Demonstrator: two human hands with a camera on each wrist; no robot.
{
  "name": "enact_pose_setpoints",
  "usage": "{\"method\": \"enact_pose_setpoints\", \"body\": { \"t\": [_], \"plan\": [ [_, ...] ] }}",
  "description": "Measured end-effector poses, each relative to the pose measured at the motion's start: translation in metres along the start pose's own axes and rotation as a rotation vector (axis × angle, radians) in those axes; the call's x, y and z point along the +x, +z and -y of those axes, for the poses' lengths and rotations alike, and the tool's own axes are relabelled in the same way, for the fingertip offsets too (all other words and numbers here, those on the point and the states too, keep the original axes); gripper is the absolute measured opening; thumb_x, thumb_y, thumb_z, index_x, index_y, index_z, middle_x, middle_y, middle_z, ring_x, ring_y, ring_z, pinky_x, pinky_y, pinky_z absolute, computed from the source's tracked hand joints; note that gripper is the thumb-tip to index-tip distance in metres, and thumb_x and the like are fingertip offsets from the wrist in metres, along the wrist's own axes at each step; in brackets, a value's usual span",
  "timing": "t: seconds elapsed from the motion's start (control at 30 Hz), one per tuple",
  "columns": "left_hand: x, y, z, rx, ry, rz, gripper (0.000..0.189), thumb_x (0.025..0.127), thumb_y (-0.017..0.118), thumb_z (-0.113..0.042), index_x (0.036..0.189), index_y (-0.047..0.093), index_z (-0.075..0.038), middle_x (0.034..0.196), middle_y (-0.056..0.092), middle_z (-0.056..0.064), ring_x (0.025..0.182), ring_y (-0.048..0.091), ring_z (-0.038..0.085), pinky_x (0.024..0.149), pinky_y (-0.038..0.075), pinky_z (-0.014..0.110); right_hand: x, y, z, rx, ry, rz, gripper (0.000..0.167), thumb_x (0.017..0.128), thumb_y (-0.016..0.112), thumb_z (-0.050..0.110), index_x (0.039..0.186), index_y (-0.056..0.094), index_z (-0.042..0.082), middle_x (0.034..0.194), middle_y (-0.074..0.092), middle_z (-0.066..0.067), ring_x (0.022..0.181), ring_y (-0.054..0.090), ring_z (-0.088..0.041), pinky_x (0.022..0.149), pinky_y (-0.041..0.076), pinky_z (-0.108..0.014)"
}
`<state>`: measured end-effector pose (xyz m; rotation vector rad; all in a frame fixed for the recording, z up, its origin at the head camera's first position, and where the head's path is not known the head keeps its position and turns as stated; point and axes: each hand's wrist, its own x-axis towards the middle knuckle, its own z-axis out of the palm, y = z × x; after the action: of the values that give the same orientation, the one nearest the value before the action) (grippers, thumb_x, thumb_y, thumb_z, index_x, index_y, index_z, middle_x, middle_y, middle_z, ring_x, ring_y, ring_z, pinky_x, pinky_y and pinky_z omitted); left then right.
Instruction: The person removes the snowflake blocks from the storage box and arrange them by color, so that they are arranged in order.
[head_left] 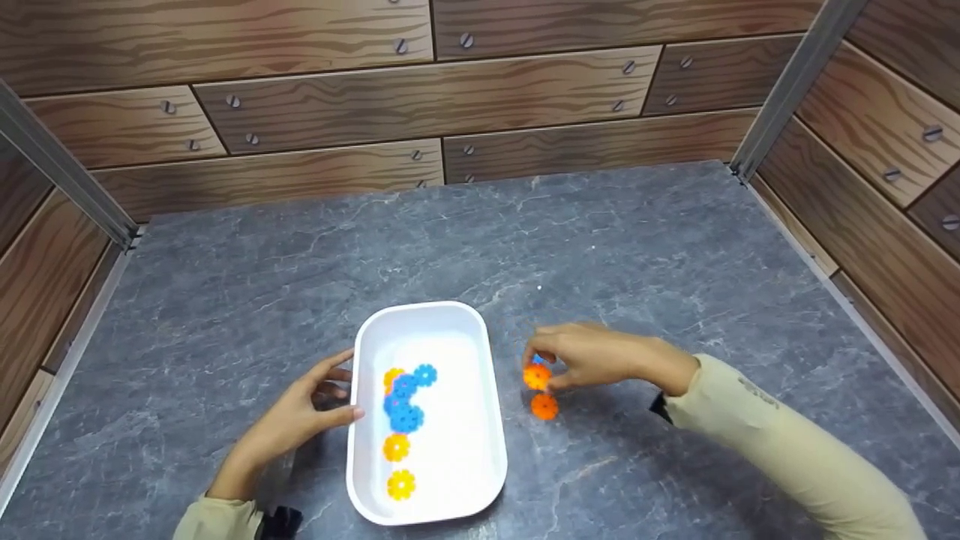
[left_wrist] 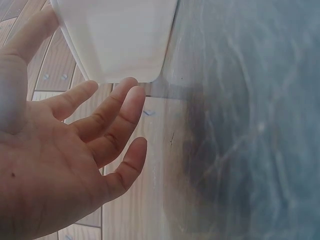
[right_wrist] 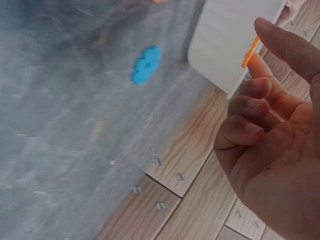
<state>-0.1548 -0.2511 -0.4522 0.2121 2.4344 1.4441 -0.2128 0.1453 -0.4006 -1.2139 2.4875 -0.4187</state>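
Between thumb and index finger, my right hand (head_left: 589,356) pinches an orange flower-shaped disc (head_left: 536,376), seen edge-on in the right wrist view (right_wrist: 248,55). On the table under this hand lies a blue flower-shaped disc (right_wrist: 146,65), mostly hidden in the head view. Another orange flower-shaped disc (head_left: 544,406) rests just nearer the person. A white tray (head_left: 493,420) stands left of these. My left hand (head_left: 304,405) is at the tray's left side, thumb tip on the rim and fingers loosely spread along the outer wall.
Inside the tray, several blue discs (head_left: 406,418) lie in an overlapping cluster with a yellow-orange disc (head_left: 393,377) beside them. Two more yellow discs (head_left: 401,484) lie nearer its front end. Wood-patterned panels (head_left: 420,112) wall the grey marbled table (head_left: 637,247) at the back and sides.
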Motion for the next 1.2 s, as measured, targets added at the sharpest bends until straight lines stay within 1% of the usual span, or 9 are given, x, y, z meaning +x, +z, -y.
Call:
{"method": "enact_pose_setpoints", "body": {
  "t": [0.1,0.2,0.33,0.47,0.63,0.73,1.0,1.2],
  "plan": [
    [0.001,0.000,0.000,-0.001,-0.002,0.001,0.080,0.082,0.077,-0.024,0.149,0.036,-0.011,0.129,0.054,0.017,0.102,0.055,0.022,0.088,0.045,0.036,-0.008,0.006,-0.006,0.013,0.007,0.006,0.029,0.083,0.075,0.018,0.110,0.064,0.017,0.093,0.058,0.000,0.082,0.052,-0.013,0.071,0.042,-0.025],
    [0.001,0.000,-0.001,-0.001,-0.005,0.001,0.080,0.082,0.077,-0.024,0.149,0.036,-0.012,0.129,0.054,0.017,0.103,0.055,0.022,0.088,0.045,0.037,-0.015,0.012,-0.013,0.031,0.015,-0.004,0.028,0.082,0.075,0.018,0.108,0.064,0.017,0.092,0.058,0.000,0.081,0.051,-0.011,0.071,0.042,-0.025],
    [0.000,0.000,-0.001,-0.010,-0.009,0.007,0.080,0.082,0.077,-0.025,0.149,0.035,-0.011,0.130,0.054,0.017,0.103,0.054,0.022,0.087,0.045,0.036,-0.025,0.021,-0.021,0.064,0.044,-0.002,0.026,0.081,0.075,0.017,0.105,0.064,0.018,0.090,0.056,0.005,0.081,0.050,-0.009,0.071,0.042,-0.023],
    [-0.001,0.000,0.000,-0.010,0.006,0.014,0.081,0.082,0.076,-0.025,0.150,0.034,-0.010,0.130,0.053,0.018,0.102,0.054,0.022,0.086,0.046,0.036,-0.031,0.028,-0.028,0.088,0.059,0.004,0.025,0.081,0.074,0.017,0.104,0.064,0.018,0.090,0.056,0.006,0.080,0.049,-0.006,0.071,0.041,-0.022],
    [-0.001,-0.001,0.002,-0.004,0.038,0.034,0.079,0.084,0.075,-0.024,0.150,0.033,-0.008,0.131,0.051,0.021,0.104,0.053,0.024,0.088,0.045,0.038,-0.038,0.031,-0.033,0.113,0.081,0.003,0.027,0.081,0.074,0.016,0.106,0.064,0.016,0.090,0.055,0.006,0.079,0.047,-0.007,0.069,0.040,-0.022],
    [-0.001,-0.001,0.002,0.002,0.048,0.033,0.079,0.084,0.075,-0.023,0.150,0.033,-0.008,0.130,0.052,0.021,0.103,0.054,0.024,0.088,0.046,0.039,-0.041,0.031,-0.035,0.114,0.090,-0.002,0.027,0.081,0.074,0.015,0.106,0.064,0.016,0.090,0.055,0.006,0.079,0.047,-0.007,0.069,0.040,-0.023],
    [0.000,-0.001,0.002,-0.008,0.036,0.028,0.079,0.083,0.075,-0.024,0.149,0.034,-0.009,0.129,0.053,0.021,0.102,0.054,0.023,0.088,0.046,0.038,-0.045,0.035,-0.037,0.107,0.091,0.003,0.026,0.081,0.075,0.015,0.104,0.064,0.015,0.091,0.056,0.005,0.079,0.047,-0.006,0.069,0.041,-0.022],
    [0.000,-0.001,0.003,-0.001,0.044,0.019,0.079,0.083,0.076,-0.023,0.149,0.035,-0.008,0.128,0.054,0.021,0.101,0.055,0.023,0.088,0.046,0.038,-0.048,0.038,-0.037,0.075,0.091,-0.006,0.027,0.082,0.076,0.017,0.105,0.064,0.016,0.095,0.058,0.005,0.080,0.049,-0.007,0.070,0.042,-0.025]
  ]
}}
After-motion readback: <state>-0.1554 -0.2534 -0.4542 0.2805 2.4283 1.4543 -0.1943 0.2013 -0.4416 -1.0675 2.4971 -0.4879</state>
